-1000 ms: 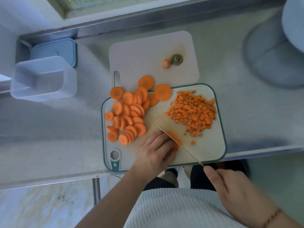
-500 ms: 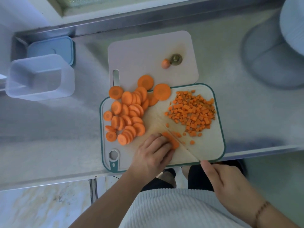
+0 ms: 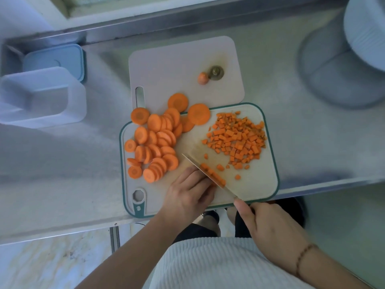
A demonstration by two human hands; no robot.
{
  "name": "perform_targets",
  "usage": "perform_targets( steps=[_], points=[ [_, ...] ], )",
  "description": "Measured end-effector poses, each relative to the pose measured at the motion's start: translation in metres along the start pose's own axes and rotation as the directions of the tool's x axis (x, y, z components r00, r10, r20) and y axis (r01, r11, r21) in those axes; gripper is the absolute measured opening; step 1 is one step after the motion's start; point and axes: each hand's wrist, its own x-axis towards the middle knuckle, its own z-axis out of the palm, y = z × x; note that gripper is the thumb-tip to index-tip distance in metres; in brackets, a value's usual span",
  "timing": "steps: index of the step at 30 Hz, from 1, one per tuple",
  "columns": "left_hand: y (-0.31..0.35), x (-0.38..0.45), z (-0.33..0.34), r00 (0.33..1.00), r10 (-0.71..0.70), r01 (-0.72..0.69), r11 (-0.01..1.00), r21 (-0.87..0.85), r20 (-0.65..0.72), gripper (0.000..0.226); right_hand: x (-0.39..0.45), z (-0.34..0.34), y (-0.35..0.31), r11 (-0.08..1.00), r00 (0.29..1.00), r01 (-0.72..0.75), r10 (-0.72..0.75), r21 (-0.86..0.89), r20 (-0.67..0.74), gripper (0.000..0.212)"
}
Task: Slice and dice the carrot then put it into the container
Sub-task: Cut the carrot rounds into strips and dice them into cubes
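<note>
A green-rimmed cutting board [image 3: 268, 176] carries a heap of round carrot slices [image 3: 155, 142] on its left and a pile of diced carrot [image 3: 237, 140] on its right. My right hand [image 3: 268, 228] grips the knife [image 3: 208, 176] by its handle at the board's near edge. The blade lies slanted across a carrot slice being cut [image 3: 214, 175], with small cut pieces along its right side. My left hand [image 3: 187, 195] presses curled fingers on that slice just left of the blade. The clear container [image 3: 39, 99] stands empty at the far left.
A second, pale cutting board [image 3: 183, 65] lies behind with the carrot tip [image 3: 203, 77] and stem end [image 3: 216, 72]. A blue lid [image 3: 56, 59] sits behind the container. A large round white vessel [image 3: 364, 32] stands at the right rear. The steel counter's edge [image 3: 333, 182] runs close to me.
The knife has shifted left along the held carrot slice and cut again. More small pieces now lie to the right of the blade. My left fingers have drawn back slightly.
</note>
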Motion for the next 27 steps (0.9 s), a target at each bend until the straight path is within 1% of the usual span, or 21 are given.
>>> perform_targets(
  steps=[4,8,12,17,21,23,27],
  points=[
    [0.001,0.001,-0.002,1.0,-0.021,0.021,1.0,-0.015,-0.003,0.012,0.0,0.005,0.002,0.998,0.999,0.034,-0.033,0.05,-0.032,0.078],
    [0.005,0.004,-0.003,0.999,-0.048,0.049,0.998,-0.035,0.015,0.011,-0.002,-0.003,0.009,0.989,0.997,0.069,-0.064,0.128,-0.047,0.067],
    [0.007,0.016,0.007,0.999,-0.038,0.037,0.998,-0.043,-0.007,0.01,0.006,-0.011,0.015,0.995,0.999,0.035,-0.031,0.098,-0.04,0.069],
    [0.003,0.015,0.01,0.998,-0.068,0.067,0.996,-0.051,-0.01,0.013,0.011,-0.011,0.005,0.998,1.0,-0.012,0.012,0.055,0.002,0.071],
    [0.003,0.018,0.01,0.998,-0.062,0.061,0.997,-0.041,-0.007,0.01,0.032,-0.006,-0.01,0.993,0.997,0.038,-0.031,0.116,-0.064,0.074],
    [0.003,0.018,0.009,0.998,-0.055,0.054,0.998,-0.044,-0.009,0.01,0.033,-0.007,-0.009,0.987,0.997,0.049,-0.039,0.154,-0.07,0.074],
    [0.004,0.015,0.007,0.999,-0.026,0.025,0.999,-0.03,-0.023,0.01,0.023,-0.02,0.005,0.972,0.998,0.029,-0.013,0.235,-0.067,0.066]
  ],
)
